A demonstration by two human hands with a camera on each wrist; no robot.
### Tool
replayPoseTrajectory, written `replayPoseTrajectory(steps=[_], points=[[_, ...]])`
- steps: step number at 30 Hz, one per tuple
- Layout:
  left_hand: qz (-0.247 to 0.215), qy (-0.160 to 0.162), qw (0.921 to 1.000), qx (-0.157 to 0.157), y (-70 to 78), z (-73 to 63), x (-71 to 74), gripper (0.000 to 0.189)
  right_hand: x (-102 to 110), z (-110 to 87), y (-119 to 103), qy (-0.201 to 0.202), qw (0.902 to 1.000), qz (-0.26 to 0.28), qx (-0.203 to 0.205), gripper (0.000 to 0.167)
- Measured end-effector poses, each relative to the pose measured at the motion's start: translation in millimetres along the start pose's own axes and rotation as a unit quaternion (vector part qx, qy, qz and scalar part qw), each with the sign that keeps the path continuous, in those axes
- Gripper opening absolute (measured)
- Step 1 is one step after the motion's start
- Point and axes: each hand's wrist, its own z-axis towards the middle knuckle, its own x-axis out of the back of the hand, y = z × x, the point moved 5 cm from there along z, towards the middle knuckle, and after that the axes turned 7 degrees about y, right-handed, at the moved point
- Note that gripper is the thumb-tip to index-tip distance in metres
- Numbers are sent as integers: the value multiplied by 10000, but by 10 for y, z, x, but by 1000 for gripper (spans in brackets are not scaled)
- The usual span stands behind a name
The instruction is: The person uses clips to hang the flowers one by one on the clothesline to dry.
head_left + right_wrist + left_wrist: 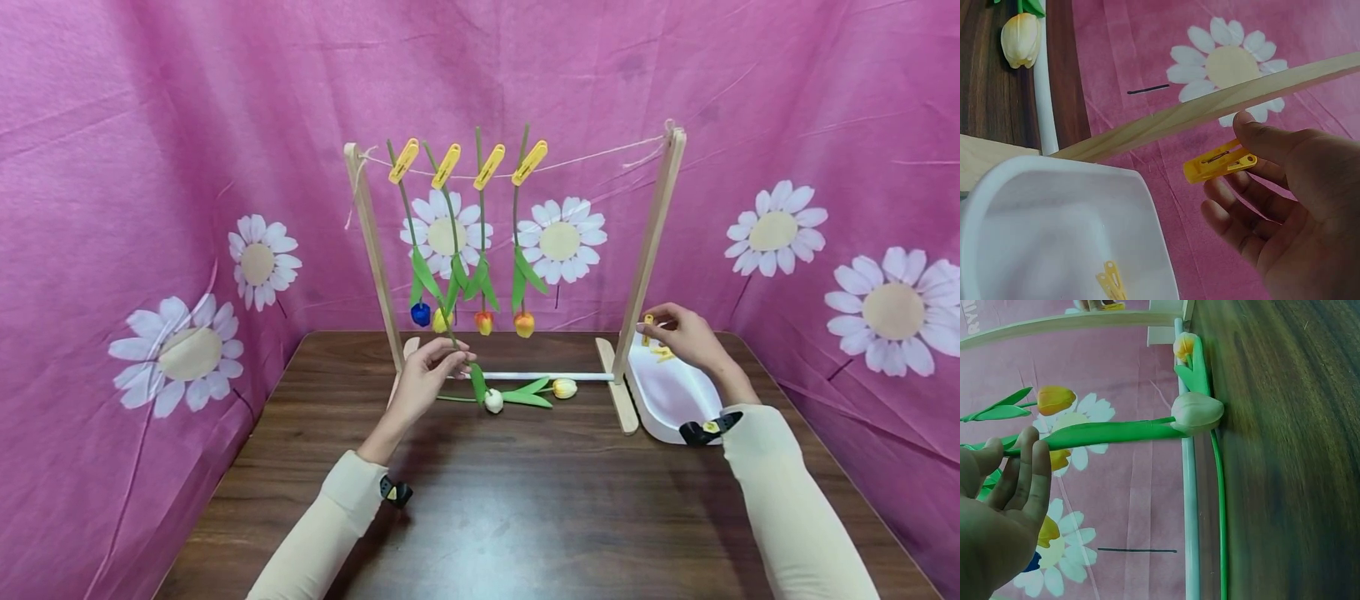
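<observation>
My left hand [431,375] pinches the stem of an artificial white tulip [492,402], its bloom hanging down near the table. In the left wrist view the white bloom [1197,411] overlaps a stem lying on the table. That stem belongs to a pale yellow tulip [564,388] beside the rack's white bar [540,377]. Over at the right, my right hand [686,333] holds a yellow clothespin [1219,161] between thumb and fingers, above the far end of a white tub [675,429]. More yellow clothespins [1111,281] lie inside the tub.
Two wooden posts [651,250] carry a sagging string [592,158]. Several tulips hang from it heads down, clipped by yellow clothespins [489,167]; one has a blue bloom [421,314]. A pink cloth [480,67] with daisies surrounds the brown table [510,500].
</observation>
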Motion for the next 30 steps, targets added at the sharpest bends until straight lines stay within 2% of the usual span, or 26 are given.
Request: replayPoseTrajectory(steps=[6, 11, 15, 23, 27, 30], points=[[220, 97, 9997, -75, -9, 9, -13, 19, 75, -33, -86, 204, 9997, 91, 38, 45], [461, 207, 9987, 47, -1, 13, -32, 20, 166, -56, -180, 565, 9980, 131, 256, 32], [575, 212, 9981, 44, 39, 27, -56, 21, 278, -79, -291, 886, 9952, 116, 411, 30], [366, 64, 9993, -52, 159, 64, -125, 23, 559, -122, -580, 1581, 9849, 132, 689, 30], [318, 47, 9994, -119, 241, 85, -196, 23, 675, -152, -748, 1898, 9790, 403, 625, 31], [219, 13, 9996, -197, 314, 102, -270, 24, 756, -189, -886, 2213, 9706, 694, 642, 28]])
